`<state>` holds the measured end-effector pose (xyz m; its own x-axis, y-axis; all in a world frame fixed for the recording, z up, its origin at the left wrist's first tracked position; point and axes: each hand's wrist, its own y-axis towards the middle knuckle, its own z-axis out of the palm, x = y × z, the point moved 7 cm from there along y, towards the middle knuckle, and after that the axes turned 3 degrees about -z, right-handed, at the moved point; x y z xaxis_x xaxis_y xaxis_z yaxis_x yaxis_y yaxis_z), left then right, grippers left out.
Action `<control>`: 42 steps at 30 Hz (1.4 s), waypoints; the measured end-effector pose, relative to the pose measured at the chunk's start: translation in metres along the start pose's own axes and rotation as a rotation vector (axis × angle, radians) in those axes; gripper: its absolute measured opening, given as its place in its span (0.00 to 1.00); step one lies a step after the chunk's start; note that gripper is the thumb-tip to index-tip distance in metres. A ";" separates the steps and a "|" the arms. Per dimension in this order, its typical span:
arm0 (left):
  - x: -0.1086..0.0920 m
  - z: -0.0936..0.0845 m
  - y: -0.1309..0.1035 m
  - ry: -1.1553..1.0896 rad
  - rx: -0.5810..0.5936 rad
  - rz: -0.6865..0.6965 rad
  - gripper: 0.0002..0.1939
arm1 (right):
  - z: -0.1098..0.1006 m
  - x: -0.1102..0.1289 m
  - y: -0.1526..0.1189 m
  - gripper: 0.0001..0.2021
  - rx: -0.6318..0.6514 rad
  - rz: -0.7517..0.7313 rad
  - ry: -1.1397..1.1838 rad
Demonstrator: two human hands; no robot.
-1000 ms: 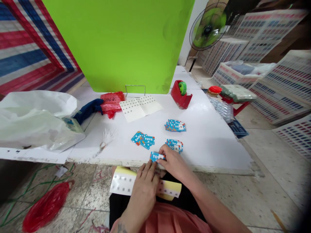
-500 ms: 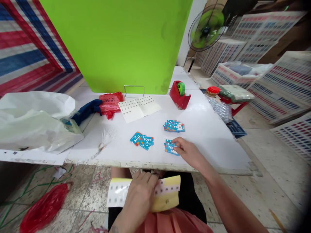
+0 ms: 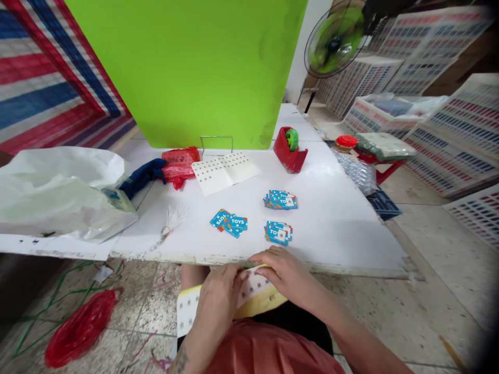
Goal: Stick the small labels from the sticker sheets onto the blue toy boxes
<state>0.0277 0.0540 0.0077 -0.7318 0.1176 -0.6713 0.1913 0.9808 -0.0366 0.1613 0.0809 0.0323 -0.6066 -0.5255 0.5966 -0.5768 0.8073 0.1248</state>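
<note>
Over my lap, my left hand (image 3: 221, 293) grips a sticker sheet (image 3: 253, 292) with a yellow backing and small dark squares. At the sheet's right part is my right hand (image 3: 280, 270), its fingers closed at the upper edge. On the white table (image 3: 335, 228) lie blue "TOYS" cards: a fanned group (image 3: 231, 223) on the left, a pile (image 3: 279, 200) at the back right and another pile (image 3: 278, 233) nearer the front edge. The front pile's top card bears a small white sticker.
A second sticker sheet (image 3: 224, 171) lies farther back, beside a red package (image 3: 181, 162) and a blue glove (image 3: 142, 177). A red tape dispenser (image 3: 290, 150) stands at the back right. A white bag (image 3: 62, 192) covers the left side; a green board (image 3: 195, 72) stands behind.
My right hand has left the front card pile and come back to the sticker sheet. That pile's white sticker is now uncovered. The view has shifted slightly.
</note>
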 end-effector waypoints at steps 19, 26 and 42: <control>0.029 0.005 0.004 -0.345 0.051 -0.214 0.20 | 0.008 0.029 -0.012 0.11 -0.318 -0.288 -0.279; 0.040 0.005 0.002 -0.223 0.052 -0.245 0.18 | -0.007 -0.011 0.025 0.06 -0.261 0.053 0.228; 0.032 0.011 -0.008 -0.207 0.104 -0.183 0.18 | 0.002 -0.055 0.094 0.28 -0.240 0.094 -0.003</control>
<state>0.0102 0.0479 -0.0218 -0.6132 -0.1042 -0.7830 0.1421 0.9605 -0.2391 0.1397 0.1848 0.0096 -0.6533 -0.4454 0.6122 -0.3715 0.8932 0.2535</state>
